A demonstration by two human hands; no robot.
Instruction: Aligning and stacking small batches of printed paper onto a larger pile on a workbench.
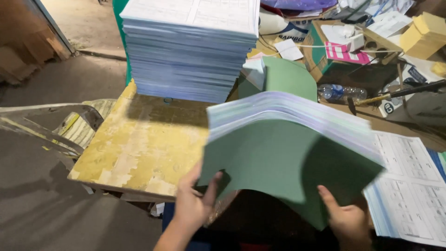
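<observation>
Both my hands hold a thick bundle of printed sheets (288, 111) with a green card cover (274, 158) on its underside, lifted and bent in front of me. My left hand (193, 204) grips the cover's lower left corner, thumb on top. My right hand (346, 218) holds the lower right edge from below. A tall stack of printed paper (190, 51) stands behind on a worn yellow wooden board (139, 148).
More printed sheets (409, 186) lie at the right. Green card sheets (288, 76) stand behind the bundle. The back right is cluttered with a cardboard box (348, 44), a plastic bottle (339, 92) and yellow blocks (425, 32). Bare concrete floor (55, 209) lies left.
</observation>
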